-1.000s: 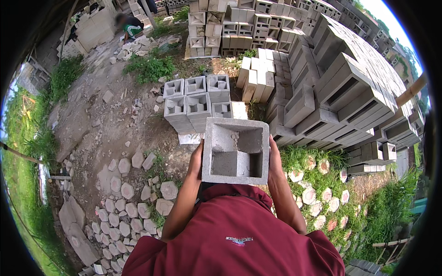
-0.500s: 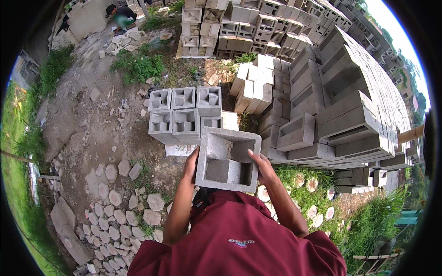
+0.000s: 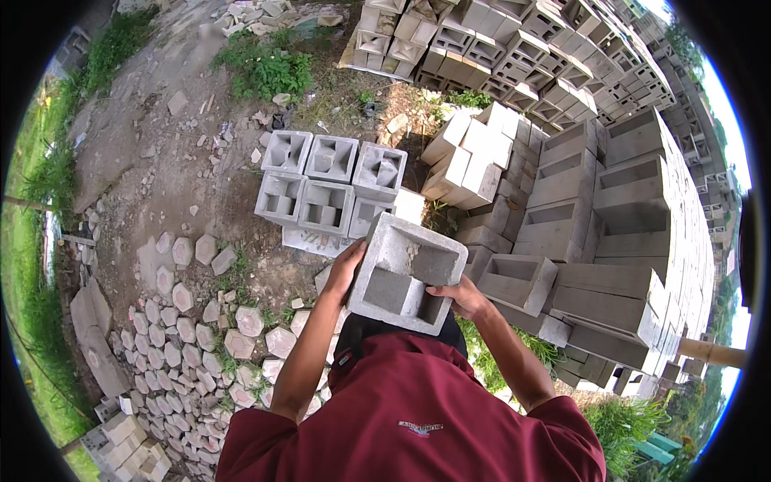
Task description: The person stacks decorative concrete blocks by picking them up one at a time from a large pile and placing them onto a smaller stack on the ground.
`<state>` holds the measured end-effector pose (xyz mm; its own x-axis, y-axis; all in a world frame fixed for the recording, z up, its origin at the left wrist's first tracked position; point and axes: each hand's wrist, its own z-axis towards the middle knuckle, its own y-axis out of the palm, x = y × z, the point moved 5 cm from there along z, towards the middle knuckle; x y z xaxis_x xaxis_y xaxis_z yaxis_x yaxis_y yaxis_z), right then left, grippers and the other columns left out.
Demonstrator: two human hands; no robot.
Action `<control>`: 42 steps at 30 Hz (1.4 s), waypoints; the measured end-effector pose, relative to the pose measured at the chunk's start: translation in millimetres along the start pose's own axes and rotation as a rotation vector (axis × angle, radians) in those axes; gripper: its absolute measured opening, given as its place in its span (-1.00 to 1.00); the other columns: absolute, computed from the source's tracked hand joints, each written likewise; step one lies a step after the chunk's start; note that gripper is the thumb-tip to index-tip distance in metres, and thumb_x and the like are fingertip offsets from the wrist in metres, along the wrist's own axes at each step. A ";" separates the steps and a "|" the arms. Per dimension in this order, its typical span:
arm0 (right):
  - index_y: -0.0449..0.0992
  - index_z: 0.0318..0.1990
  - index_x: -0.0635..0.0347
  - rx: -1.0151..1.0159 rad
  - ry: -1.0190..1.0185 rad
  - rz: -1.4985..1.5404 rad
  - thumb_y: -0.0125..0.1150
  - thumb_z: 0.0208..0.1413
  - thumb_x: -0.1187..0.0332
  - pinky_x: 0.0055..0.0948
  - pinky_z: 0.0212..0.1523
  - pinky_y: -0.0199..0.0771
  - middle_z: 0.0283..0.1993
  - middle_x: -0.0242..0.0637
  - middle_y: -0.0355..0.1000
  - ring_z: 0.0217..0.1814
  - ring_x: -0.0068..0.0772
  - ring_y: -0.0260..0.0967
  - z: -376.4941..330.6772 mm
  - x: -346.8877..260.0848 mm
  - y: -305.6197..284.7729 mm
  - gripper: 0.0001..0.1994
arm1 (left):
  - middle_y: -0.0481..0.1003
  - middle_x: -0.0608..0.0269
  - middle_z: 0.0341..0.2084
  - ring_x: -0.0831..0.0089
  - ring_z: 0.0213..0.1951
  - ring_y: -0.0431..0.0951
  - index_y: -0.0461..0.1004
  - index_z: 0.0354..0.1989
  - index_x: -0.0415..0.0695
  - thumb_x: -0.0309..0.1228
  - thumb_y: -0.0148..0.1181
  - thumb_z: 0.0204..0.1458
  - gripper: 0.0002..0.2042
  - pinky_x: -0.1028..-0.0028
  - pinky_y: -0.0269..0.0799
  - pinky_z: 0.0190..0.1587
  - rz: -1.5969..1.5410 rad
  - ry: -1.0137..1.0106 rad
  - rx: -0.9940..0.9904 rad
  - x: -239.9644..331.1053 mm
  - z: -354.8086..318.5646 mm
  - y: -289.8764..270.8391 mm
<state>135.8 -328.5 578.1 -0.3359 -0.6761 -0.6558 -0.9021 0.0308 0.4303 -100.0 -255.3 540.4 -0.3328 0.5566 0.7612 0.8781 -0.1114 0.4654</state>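
Note:
Between my two hands I hold a grey concrete block (image 3: 391, 291) with a square rim and stepped hollows inside, its open face turned up and slightly tilted. My left hand (image 3: 347, 269) presses on its left side wall. On the opposite side my right hand (image 3: 462, 296) grips the wall, with the thumb hooked over the rim into the hollow. Just beyond, a group of similar grey hollow blocks (image 3: 327, 203) stands close together in two rows, hollows up. The held block partly covers the nearest right one (image 3: 368, 215).
Long stacked rows of concrete blocks (image 3: 554, 225) rise at the right, with more stacks (image 3: 490, 48) at the back. Hexagonal pavers (image 3: 183, 300) lie on the ground at the left. Rubble and weeds (image 3: 269, 68) are farther off. A pole (image 3: 711, 353) juts in at the right.
The block has turned a little clockwise in my hands. My right thumb now reaches over its rim. The view has swung, and the person at the far left is out of sight.

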 end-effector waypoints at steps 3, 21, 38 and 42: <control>0.18 0.20 0.15 -0.064 0.128 -0.050 0.35 -0.19 0.58 -0.19 0.06 0.37 0.09 -0.25 0.30 0.07 -0.32 0.31 30.1 -14.7 -17.7 -0.29 | 0.41 0.18 0.00 0.49 0.02 0.36 0.26 0.16 -0.29 -0.17 0.01 0.17 -0.50 0.54 0.23 0.06 0.121 0.077 0.034 4.7 30.5 -2.0; 0.29 0.04 0.10 -0.022 0.603 -0.253 0.23 -0.14 0.54 -0.02 -0.25 0.47 -0.17 -0.29 0.38 -0.18 -0.32 0.42 300.6 66.3 -205.0 -0.50 | 0.26 -0.01 0.16 0.23 0.24 0.17 0.14 0.24 -0.25 0.09 -0.02 0.08 -0.28 0.20 0.02 0.24 -0.118 -0.276 0.728 -179.8 173.2 -121.0; 0.18 0.08 0.15 0.060 0.530 -0.235 0.21 -0.14 0.63 0.08 -0.24 0.53 -0.09 -0.18 0.33 -0.13 -0.15 0.40 511.0 226.6 -257.9 -0.43 | 0.44 0.18 -0.07 0.23 0.01 0.40 0.38 0.00 -0.10 -0.09 -0.39 0.17 -0.53 0.21 0.28 0.09 -1.227 0.014 0.757 -376.4 331.1 -218.0; 0.16 0.10 0.15 0.067 0.516 -0.240 0.19 -0.12 0.62 0.06 -0.26 0.54 -0.06 -0.16 0.31 -0.11 -0.14 0.40 522.2 231.2 -257.6 -0.42 | 0.43 0.16 -0.04 0.22 0.04 0.39 0.36 0.03 -0.10 -0.09 -0.41 0.17 -0.52 0.18 0.27 0.10 -1.241 0.029 0.726 -372.5 344.9 -230.0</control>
<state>149.2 -108.2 -8.2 0.0408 -0.9413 -0.3350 -0.9577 -0.1324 0.2556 -59.4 -153.1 -6.0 -0.9978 -0.0363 0.0547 -0.0041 0.8657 0.5005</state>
